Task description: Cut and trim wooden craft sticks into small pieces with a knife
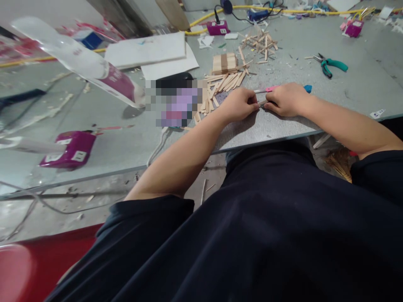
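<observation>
The person leans in at the near edge of the grey table (355, 94), both forearms reaching over it; the left hand (241, 105) pinches one end of a thin wooden stick (262, 103) between thumb and fingertips; the right hand (288, 100) has its fingers curled in and pressed together on the other end, so the stick sits in the short gap between the two hands, low over the tabletop; just behind it a pink-handled tool (270, 89) runs past the right hand, and I can't tell whether those fingers touch it; loose flat sticks (231, 82) lie fanned near the left hand, with a banded bundle (224, 63) beyond them and a looser heap (264, 44) farther back; green-handled pliers (336, 64) rest apart, off to the right
</observation>
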A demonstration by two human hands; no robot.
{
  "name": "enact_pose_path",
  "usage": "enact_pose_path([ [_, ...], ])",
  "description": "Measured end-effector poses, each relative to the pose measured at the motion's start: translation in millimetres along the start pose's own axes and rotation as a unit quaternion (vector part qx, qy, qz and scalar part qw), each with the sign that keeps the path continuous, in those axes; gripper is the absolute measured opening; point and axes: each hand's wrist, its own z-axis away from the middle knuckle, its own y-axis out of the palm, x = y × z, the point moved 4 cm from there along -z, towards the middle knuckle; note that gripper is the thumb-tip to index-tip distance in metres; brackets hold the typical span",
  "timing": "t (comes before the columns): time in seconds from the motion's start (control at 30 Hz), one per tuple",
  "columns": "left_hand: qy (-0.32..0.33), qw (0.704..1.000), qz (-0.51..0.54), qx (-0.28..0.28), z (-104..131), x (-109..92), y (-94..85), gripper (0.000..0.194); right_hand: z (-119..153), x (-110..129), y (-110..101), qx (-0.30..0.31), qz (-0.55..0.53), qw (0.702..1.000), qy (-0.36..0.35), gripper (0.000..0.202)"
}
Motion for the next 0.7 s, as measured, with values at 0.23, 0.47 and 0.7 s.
enact_pose_path([
  [0.23,-0.001,1.0,0.004,0.015,-0.1,-0.2,-0.2,0.015,1.0,2.0,-0.8,-0.002,-0.035,0.999,0.021,0.059],
  [0.47,0.002,1.0,-0.008,0.014,-0.6,-0.7,-0.8,0.013,4.8,5.5,-3.8,-0.007,-0.026,0.999,0.028,0.064],
  [0.7,-0.008,1.0,-0.014,0.006,-1.7,-1.2,-1.8,0.014,3.4,5.1,3.5,-0.033,-0.04,0.997,0.05,0.061],
])
